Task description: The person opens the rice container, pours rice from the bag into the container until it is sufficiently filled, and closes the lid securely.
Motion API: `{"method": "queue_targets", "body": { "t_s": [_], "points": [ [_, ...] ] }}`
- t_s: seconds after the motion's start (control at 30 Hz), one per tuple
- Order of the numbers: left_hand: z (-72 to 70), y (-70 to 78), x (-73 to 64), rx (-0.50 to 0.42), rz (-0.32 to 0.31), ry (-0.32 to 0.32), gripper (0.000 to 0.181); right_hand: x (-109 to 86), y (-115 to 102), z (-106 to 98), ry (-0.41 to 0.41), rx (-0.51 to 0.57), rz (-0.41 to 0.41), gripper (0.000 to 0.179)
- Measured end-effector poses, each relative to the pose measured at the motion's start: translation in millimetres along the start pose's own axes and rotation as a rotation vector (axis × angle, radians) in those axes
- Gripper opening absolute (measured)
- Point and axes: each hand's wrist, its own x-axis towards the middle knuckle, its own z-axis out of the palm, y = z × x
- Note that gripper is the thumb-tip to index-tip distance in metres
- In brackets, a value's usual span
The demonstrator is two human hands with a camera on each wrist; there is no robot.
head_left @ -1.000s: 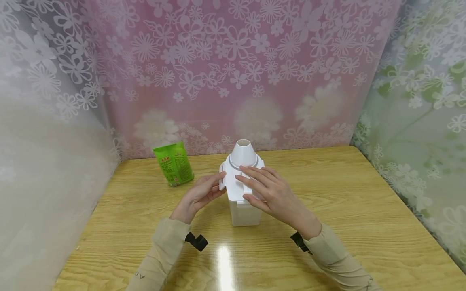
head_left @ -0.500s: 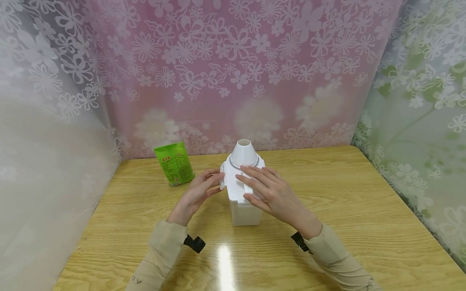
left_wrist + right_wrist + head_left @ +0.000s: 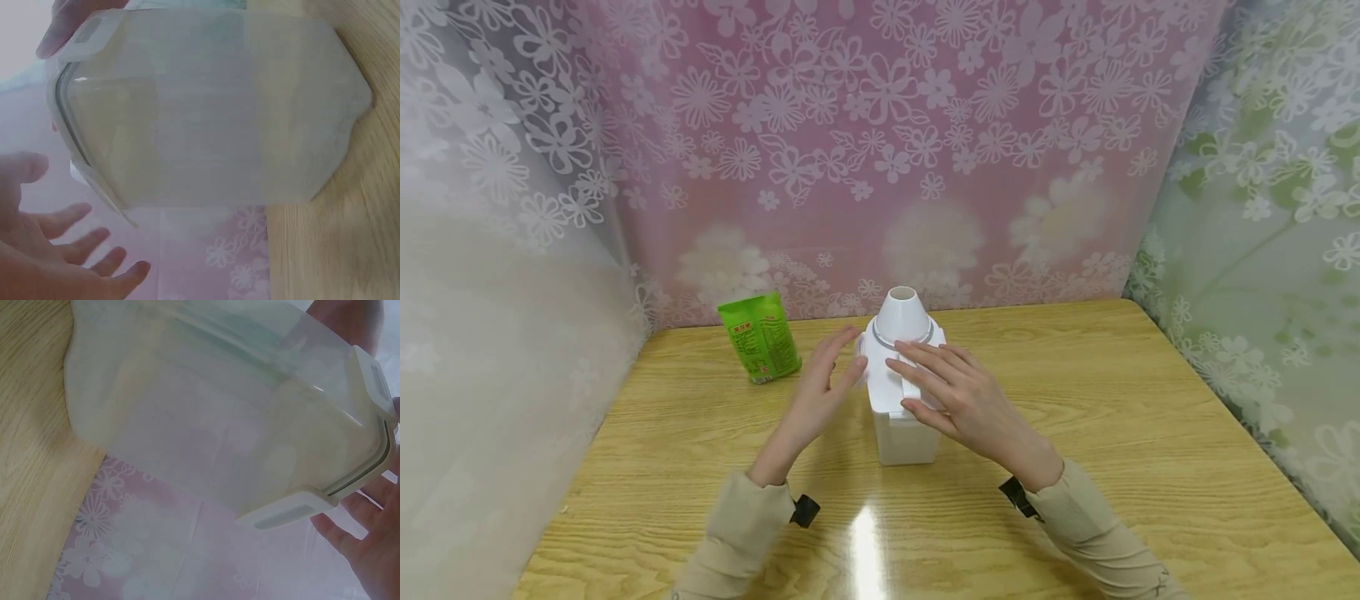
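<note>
A translucent storage container (image 3: 907, 442) with a white lid (image 3: 884, 385) stands upright on the table. On the lid's far part is a white cone-shaped spout (image 3: 902, 321). My right hand (image 3: 977, 404) rests on the lid, its fingers spread across the low handle. My left hand (image 3: 820, 387) is at the container's left side, fingers extended. In the left wrist view, a side latch (image 3: 111, 195) juts out from the container wall, and the left hand's fingers (image 3: 81, 247) are apart from it. Another latch (image 3: 287, 509) shows near the right fingers (image 3: 340, 537) in the right wrist view.
A green printed bag (image 3: 762, 337) stands at the back left, beyond the left hand. The wooden table (image 3: 1060, 358) is bordered by a pink floral curtain (image 3: 880, 167) behind and pale floral curtains at both sides.
My left hand has come off the left side latch; its fingers have straightened and moved slightly upward and away. My right hand stays on the lid. Container and bag hold their places.
</note>
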Motion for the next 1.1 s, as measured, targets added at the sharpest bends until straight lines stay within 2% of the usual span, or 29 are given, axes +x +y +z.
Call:
{"method": "queue_targets", "body": {
  "t_s": [0.07,0.2,0.37,0.53,0.87,1.1],
  "points": [
    [2.5,0.6,-2.0,0.083,0.072,0.020,0.049,0.0,0,0,-0.002,0.001,0.002,0.053],
    [6.5,2.4,-4.9,0.223,0.174,0.042,0.048,0.4,-1,-1,0.000,-0.003,0.004,0.055],
    [11.2,4.3,-9.0,0.366,0.255,0.013,0.051,0.4,-1,0,0.016,-0.028,-0.007,0.058],
    [15.5,7.3,-14.4,0.429,0.231,-0.017,0.052,0.3,-2,-1,0.018,-0.036,-0.011,0.059],
    [22.2,17.4,-21.9,0.591,0.203,-0.024,0.052,-0.8,-4,0,0.009,-0.027,0.006,0.058],
    [23.3,18.8,-22.8,0.621,0.208,-0.007,0.050,-0.7,-4,-1,0.006,-0.033,0.010,0.055]
  ]
}}
